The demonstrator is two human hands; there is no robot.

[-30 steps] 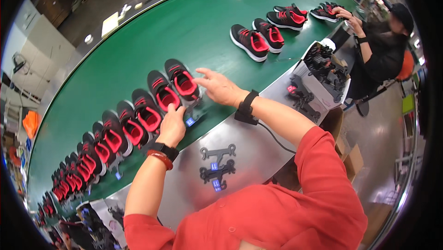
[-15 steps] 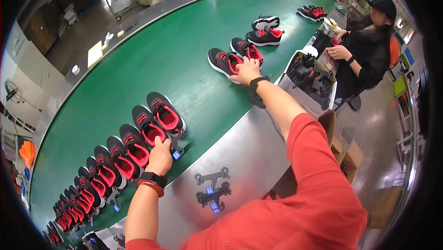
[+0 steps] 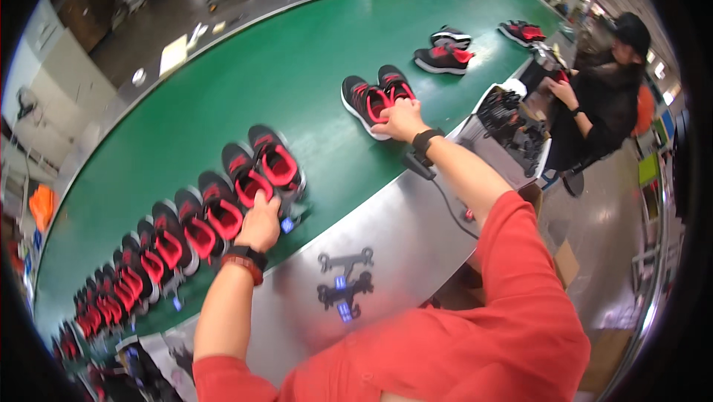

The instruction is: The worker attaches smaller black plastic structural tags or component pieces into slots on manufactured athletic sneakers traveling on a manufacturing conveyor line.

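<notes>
My right hand [image 3: 402, 120] is closed on the heels of a pair of black sneakers with red linings on the green belt. The left shoe [image 3: 359, 97] and the right shoe [image 3: 394, 80] of this pair stand side by side, toes pointing away from me. Farther left, my left hand [image 3: 261, 224] has its fingers closed at the heel of another black-and-red sneaker [image 3: 239, 168]. Beside that one stands its neighbour, a matching sneaker [image 3: 276, 158], with a grey plastic shoe hanger [image 3: 294, 209] at its heel. The picture is slightly blurred.
A long row of like sneakers [image 3: 169, 235] runs toward the lower left along the green belt [image 3: 186, 105]. Black shoe hangers [image 3: 345, 289] lie on the metal ledge [image 3: 405, 235]. A white box of hangers [image 3: 512, 131] stands right, near a seated co-worker [image 3: 598, 97]. Another pair [image 3: 443, 59] lies farther off.
My right hand has drawn its two sneakers into line, closer together and away from the pair beyond. My left hand stays at its sneaker's heel. The whole view has shifted a little.
</notes>
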